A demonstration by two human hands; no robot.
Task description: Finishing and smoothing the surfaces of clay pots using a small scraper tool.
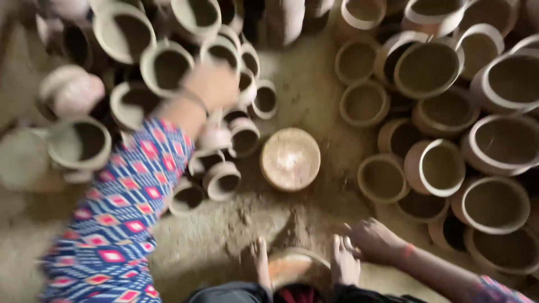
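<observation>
— What is seen on the left?
— The left hand [210, 84] is stretched out over a cluster of small clay pots [224, 140]; it is blurred, so its grip cannot be told.

— And in the middle?
— A round disc [290, 159] lies on the dirt floor [224, 235].

— On the right?
— The right hand [373, 240] is held low near the feet [342, 264], fingers loosely curled, nothing grasped. Larger pots [435, 167] are crowded beyond.

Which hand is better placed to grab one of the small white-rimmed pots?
Left, probably. The left hand is blurred over the small pots; the right hand rests low by the feet, apart from them.
</observation>
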